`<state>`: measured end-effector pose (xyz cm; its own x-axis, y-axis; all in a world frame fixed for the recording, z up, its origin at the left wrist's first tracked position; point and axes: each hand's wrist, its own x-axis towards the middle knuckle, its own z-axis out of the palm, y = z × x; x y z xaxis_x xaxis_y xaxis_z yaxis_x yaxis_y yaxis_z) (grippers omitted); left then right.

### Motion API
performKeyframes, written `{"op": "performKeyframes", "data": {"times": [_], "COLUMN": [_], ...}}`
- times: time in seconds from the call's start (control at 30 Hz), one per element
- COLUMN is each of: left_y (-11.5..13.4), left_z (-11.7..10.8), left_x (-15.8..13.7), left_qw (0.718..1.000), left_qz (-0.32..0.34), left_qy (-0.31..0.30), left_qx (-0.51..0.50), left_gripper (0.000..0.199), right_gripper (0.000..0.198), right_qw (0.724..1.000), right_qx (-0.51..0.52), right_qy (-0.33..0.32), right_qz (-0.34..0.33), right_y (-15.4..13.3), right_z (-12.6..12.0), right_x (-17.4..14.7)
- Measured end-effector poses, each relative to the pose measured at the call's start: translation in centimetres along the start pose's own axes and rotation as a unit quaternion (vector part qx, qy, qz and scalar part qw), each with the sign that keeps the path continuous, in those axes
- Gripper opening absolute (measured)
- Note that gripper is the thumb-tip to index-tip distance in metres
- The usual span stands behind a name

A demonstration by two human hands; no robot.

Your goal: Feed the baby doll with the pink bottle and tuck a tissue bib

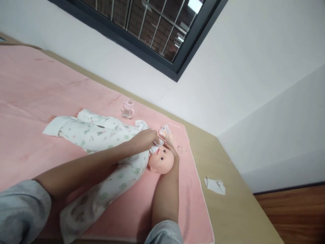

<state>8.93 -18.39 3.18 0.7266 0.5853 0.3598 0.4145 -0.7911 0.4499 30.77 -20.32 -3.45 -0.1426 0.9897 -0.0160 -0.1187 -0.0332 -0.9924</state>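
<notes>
Wall: White and bare, the wall [259,51] rises behind the scene.
Worktop: Tan, the worktop [243,210] runs along the wall's foot.
Mat: Pink with a pale edge, the mat [38,91] covers much of the worktop.
Window: Dark-framed, the window [176,69] shows bars and brickwork beyond.
Doll: Dressed in white printed clothes, the doll [114,133] lies on the mat, its long axis running from feet at left to head [164,166] at right, one sleeve stretched toward the near edge.
Left hand: Reaching across the doll's chest, the left hand [144,139] pinches a cloth at the mouth, coming in from the body side.
Right hand: Fingers extended, the right hand [170,146] lies along the far side of the head, its forearm passing beside the crown; the face sits between the arms, the left hand's fingers nearer the mouth.
Loose sheet: White and creased, the sheet [215,186] rests off the mat, well apart from the hands.
Packet: Clear and crumpled, the packet [166,131] lies just beyond the right hand.
Bottle: Two-handled, the bottle [127,110] stands upright beyond the doll's trunk.
Cloth: White, the cloth [154,148] is partly hidden by fingers.
</notes>
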Motion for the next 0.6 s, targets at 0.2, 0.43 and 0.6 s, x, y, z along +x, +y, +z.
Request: {"op": "performKeyframes", "data": {"times": [0.2,0.43,0.6], "left_y": [0.5,1.2,1.1], "left_z": [-0.7,-1.1,-0.7], "left_x": [-0.3,-0.6,-0.5], "left_qw": [0.999,0.993,0.994], "left_qz": [0.002,0.004,0.001], "left_qy": [-0.006,-0.068,-0.05], "left_qx": [-0.039,-0.098,-0.096], "left_gripper": [0.025,0.014,0.014], "right_gripper": [0.055,0.058,0.055], "right_qw": [1.0,0.999,1.0], "right_qx": [0.012,-0.006,-0.009], "right_qy": [0.021,0.03,0.023], "right_qz": [0.012,0.025,0.015], "right_y": [0.0,-0.5,-0.3], "right_z": [0.2,0.5,0.4], "right_x": [0.1,0.1,0.3]}}
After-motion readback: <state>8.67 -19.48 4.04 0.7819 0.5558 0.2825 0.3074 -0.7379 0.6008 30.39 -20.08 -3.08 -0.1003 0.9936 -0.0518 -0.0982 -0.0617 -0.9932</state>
